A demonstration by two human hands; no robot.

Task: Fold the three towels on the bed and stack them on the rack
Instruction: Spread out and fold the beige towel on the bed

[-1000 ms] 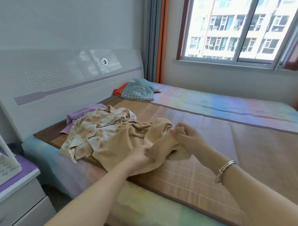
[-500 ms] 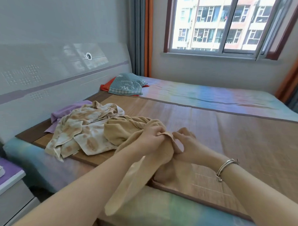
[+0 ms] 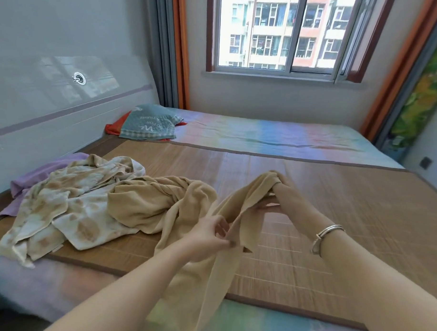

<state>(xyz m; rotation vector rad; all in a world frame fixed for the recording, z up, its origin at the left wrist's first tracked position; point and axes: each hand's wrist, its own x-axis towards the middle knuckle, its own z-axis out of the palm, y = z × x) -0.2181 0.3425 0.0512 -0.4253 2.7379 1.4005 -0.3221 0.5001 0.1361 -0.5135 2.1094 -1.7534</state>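
head view: both hands' grips (image 3: 207, 235) (image 3: 283, 192) pinch tan towel (image 3: 149, 202), lower end cut off.

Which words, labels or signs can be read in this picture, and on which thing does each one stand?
"SO FOR", "A TRAVEL" and a larger "W..." fragment: printed in white on the teal pillow by the headboard, seen upside down; the rest is too blurred to read.
Round emblem on the headboard: a logo only, too small to read.
The three towels, bamboo mat and bracelet show no text.
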